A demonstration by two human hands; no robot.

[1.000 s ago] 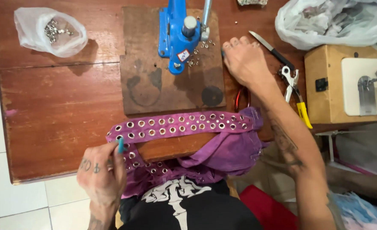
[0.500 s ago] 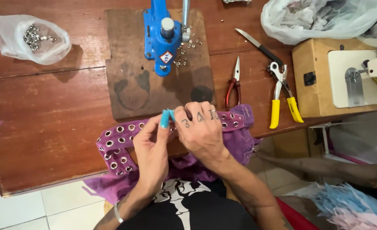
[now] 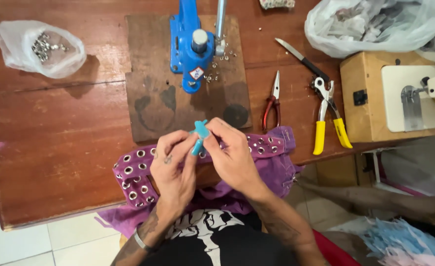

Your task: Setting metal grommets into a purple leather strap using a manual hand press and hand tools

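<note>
My left hand and my right hand meet over a purple fabric strip studded with metal eyelets, which lies along the near edge of the wooden table. Between the fingers of both hands is a small light-blue tool, held upright. The strip's right end shows past my right hand. Just beyond the hands a blue hand press stands on a dark wooden board, with loose eyelets scattered beside it.
A clear bag of eyelets lies at the far left. Red-handled pliers, yellow-handled punch pliers and a knife lie right of the board. A sewing machine and a plastic bag of scraps are at the right.
A second ago my right hand was up by the press and my left held the blue tool at the strip's left. Both hands now join on the tool at the middle.
</note>
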